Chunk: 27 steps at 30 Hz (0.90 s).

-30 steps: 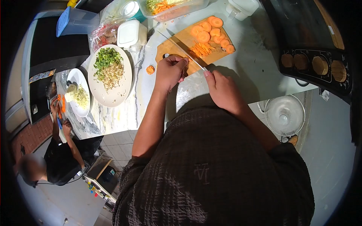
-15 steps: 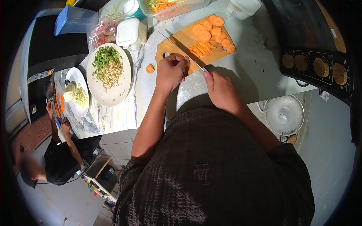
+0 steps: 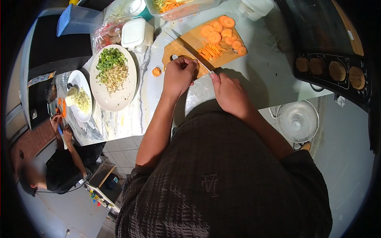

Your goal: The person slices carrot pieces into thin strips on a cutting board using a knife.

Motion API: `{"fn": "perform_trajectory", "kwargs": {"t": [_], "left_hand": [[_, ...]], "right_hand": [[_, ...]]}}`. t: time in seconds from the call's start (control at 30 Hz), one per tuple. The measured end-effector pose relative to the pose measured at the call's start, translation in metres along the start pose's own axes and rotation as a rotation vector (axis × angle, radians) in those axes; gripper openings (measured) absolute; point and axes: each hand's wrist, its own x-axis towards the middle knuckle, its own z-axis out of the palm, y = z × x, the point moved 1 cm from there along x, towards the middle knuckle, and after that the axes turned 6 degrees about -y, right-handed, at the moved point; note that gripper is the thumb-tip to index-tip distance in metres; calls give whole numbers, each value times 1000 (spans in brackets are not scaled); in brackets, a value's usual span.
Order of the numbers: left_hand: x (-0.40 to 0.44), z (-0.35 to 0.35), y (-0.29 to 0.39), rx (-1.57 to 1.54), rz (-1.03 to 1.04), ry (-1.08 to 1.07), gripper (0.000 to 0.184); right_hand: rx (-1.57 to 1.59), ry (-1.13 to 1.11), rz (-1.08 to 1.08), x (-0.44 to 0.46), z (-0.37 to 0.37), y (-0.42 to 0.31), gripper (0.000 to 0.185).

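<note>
Carrot strips (image 3: 210,50) lay on a wooden board (image 3: 194,37) beside round carrot slices (image 3: 214,37) in the head view, as the right hand (image 3: 229,89) gripped a knife (image 3: 203,65) and the left hand (image 3: 179,75), set apart, curled with fingertips bunched near the blade, its grasp impossible to tell. An oval plate (image 3: 115,104) carried chopped greens (image 3: 111,59) and sprouts (image 3: 115,77); a clear tub (image 3: 186,15) held shredded vegetables (image 3: 171,6).
</note>
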Motion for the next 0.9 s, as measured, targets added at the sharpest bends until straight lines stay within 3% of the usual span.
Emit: {"fn": "perform_trajectory", "kwargs": {"t": [0.4, 0.63, 0.9], "left_hand": [[3, -3, -4, 112, 30, -34, 25], [2, -2, -5, 19, 41, -30, 24], [4, -4, -3, -19, 34, -68, 22]], "right_hand": [[9, 108, -12, -2, 14, 16, 45], [-45, 147, -101, -4, 5, 6, 47], [-23, 124, -56, -11, 0, 17, 48]]}}
